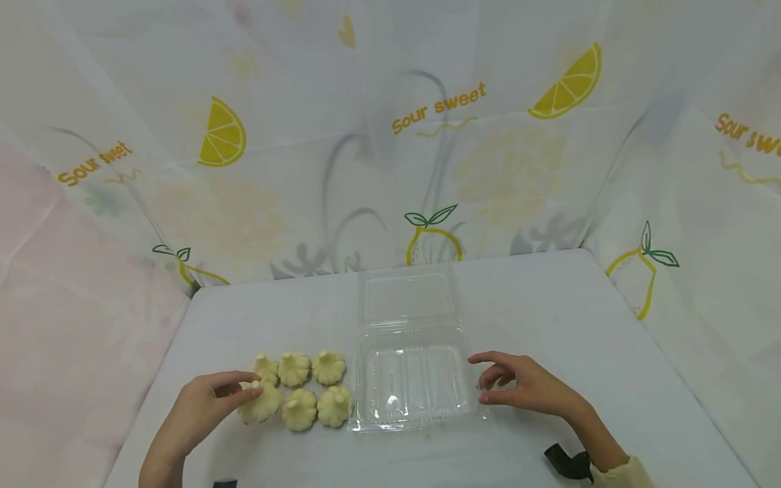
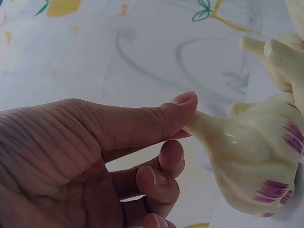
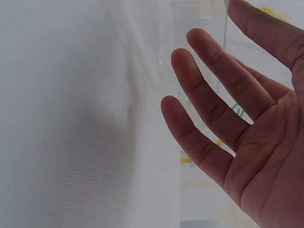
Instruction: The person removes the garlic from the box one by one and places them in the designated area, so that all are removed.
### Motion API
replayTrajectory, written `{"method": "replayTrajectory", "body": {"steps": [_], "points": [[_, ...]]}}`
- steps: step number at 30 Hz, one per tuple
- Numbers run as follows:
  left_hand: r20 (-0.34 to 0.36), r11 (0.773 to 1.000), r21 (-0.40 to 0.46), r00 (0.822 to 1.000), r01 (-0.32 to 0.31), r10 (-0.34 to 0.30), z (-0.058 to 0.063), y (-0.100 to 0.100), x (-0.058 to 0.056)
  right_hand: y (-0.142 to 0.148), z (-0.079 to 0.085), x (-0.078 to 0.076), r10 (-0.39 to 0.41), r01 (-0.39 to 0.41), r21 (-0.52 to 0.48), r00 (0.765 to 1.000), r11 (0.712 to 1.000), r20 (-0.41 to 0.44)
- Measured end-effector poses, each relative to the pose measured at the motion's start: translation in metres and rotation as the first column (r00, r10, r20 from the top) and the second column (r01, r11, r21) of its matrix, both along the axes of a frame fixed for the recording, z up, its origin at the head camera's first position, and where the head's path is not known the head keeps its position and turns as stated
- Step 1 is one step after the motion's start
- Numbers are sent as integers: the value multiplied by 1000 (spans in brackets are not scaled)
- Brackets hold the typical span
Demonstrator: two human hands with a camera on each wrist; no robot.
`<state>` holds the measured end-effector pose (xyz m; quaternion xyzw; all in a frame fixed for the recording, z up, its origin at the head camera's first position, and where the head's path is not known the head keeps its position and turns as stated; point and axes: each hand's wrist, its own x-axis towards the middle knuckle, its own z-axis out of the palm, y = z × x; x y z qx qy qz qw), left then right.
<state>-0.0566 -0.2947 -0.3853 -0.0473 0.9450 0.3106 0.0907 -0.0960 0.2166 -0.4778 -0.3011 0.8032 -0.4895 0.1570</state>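
My left hand point(image 1: 204, 410) pinches the stem of a cream garlic bulb point(image 1: 262, 407) between thumb and fingers. Purple streaks mark that bulb's side in the left wrist view, where its stem end points at the thumb. Several other garlic bulbs point(image 1: 299, 409) stand in two rows between it and a clear plastic clamshell box point(image 1: 421, 390). The box lies with its lid point(image 1: 410, 298) folded back. At the box's right edge is my right hand point(image 1: 527, 386), fingers spread and loosely bent, thumb by the rim; whether it touches the plastic I cannot tell.
A white cloth covers the table point(image 1: 549, 312). Behind and at both sides hangs a printed curtain point(image 1: 305, 135) with lemon pictures. A black strap-like piece point(image 1: 569, 463) shows near the right wrist, and a small dark object point(image 1: 225, 483) at the bottom edge.
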Motion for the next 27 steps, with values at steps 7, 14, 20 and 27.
{"method": "replayTrajectory", "body": {"steps": [7,14,20,27], "points": [[49,1000,29,999,-12,10,-8,-3,-1,0,0,0,7,-7,-6,1000,1000,-5],[42,999,35,999,9,-11,-18,-8,-2,0,0,0,5,-5,6,1000,1000,3],[71,999,43,997,0,-3,-25,-11,-3,0,1,0,5,-5,4,1000,1000,1],[68,998,67,998,12,-17,-27,-10,-2,-1,2,1,5,-5,-7,1000,1000,12]]}}
